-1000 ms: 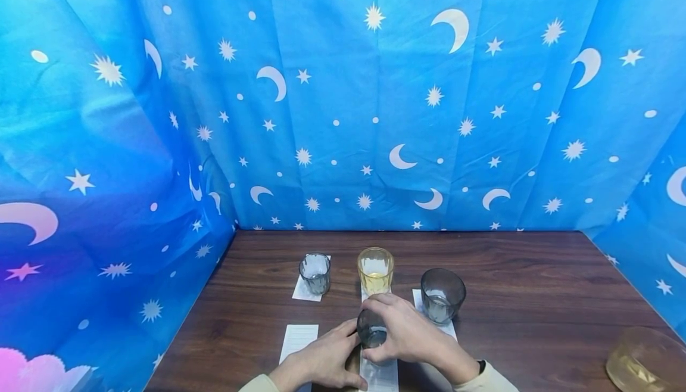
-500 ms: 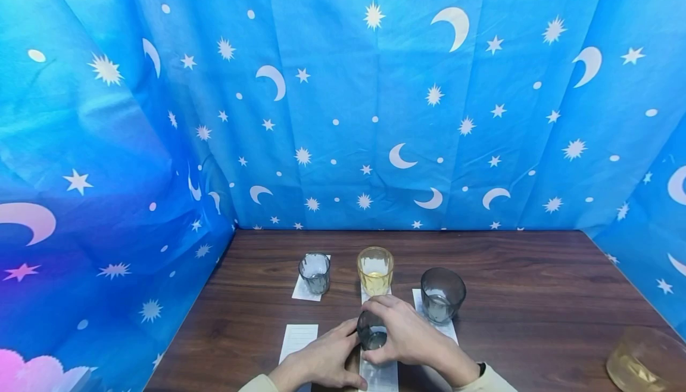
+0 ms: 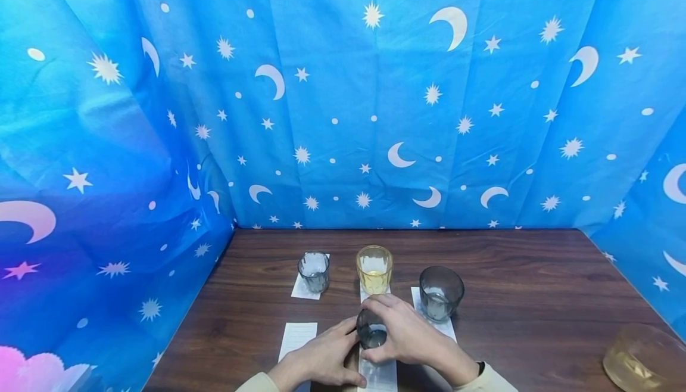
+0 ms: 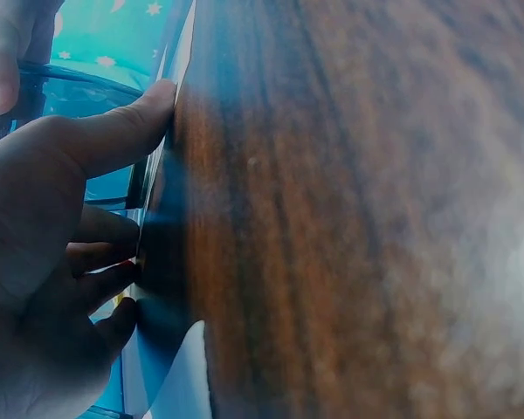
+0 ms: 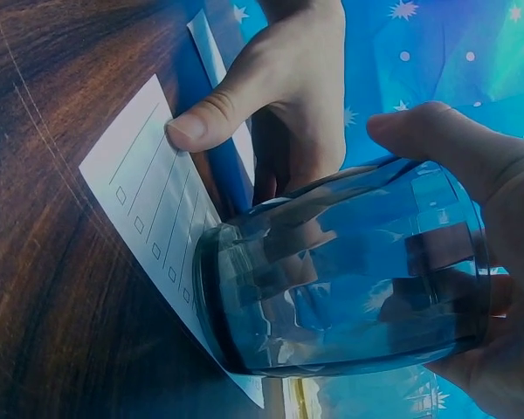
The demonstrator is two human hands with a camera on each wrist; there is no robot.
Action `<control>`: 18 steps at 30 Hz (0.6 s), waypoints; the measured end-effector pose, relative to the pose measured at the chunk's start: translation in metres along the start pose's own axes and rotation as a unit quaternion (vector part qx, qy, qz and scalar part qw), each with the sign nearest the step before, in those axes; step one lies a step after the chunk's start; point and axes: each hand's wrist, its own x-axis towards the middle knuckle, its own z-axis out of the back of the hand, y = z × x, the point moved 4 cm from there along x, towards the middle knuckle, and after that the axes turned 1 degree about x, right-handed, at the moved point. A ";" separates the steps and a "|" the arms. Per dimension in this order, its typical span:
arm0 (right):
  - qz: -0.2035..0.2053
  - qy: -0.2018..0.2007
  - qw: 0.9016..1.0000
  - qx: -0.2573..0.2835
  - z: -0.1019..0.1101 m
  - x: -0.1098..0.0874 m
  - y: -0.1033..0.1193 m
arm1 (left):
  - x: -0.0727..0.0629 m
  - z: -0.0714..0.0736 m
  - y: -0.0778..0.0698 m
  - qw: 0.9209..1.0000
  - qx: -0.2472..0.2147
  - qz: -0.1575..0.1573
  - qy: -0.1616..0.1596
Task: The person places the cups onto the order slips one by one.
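Note:
My right hand point(image 3: 402, 329) grips a dark tinted drinking glass point(image 3: 371, 335) near its rim, thumb on one side and fingers on the other. In the right wrist view the base of the glass point(image 5: 349, 271) meets a white paper slip point(image 5: 144, 166) printed with lines and small boxes. My left hand point(image 3: 328, 356) lies low beside the glass. Its thumb point(image 5: 192, 131) presses the edge of that slip, and its other fingertips touch down near it in the left wrist view. Behind the right hand stands a yellow glass point(image 3: 375, 270) on white paper.
A small grey glass point(image 3: 314, 273) stands on a slip at the left, and a wider dark glass point(image 3: 440, 294) on another at the right. A lined slip point(image 3: 297, 338) lies left of my left hand. A large amber glass bowl point(image 3: 640, 359) sits at the right front.

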 end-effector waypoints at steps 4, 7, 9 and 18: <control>-0.003 0.008 1.000 0.003 0.000 0.000 0.000 | 0.000 0.000 0.000 1.000 0.008 -0.011 -0.005; -0.006 0.015 1.000 0.009 0.000 0.000 -0.001 | -0.001 -0.001 0.000 1.000 0.010 -0.015 -0.007; -0.007 0.018 1.000 0.010 0.000 0.000 -0.001 | -0.001 -0.001 0.001 1.000 0.009 -0.015 -0.006; -0.006 0.021 1.000 0.010 0.000 0.000 -0.002 | -0.002 0.004 0.001 1.000 0.011 -0.013 -0.008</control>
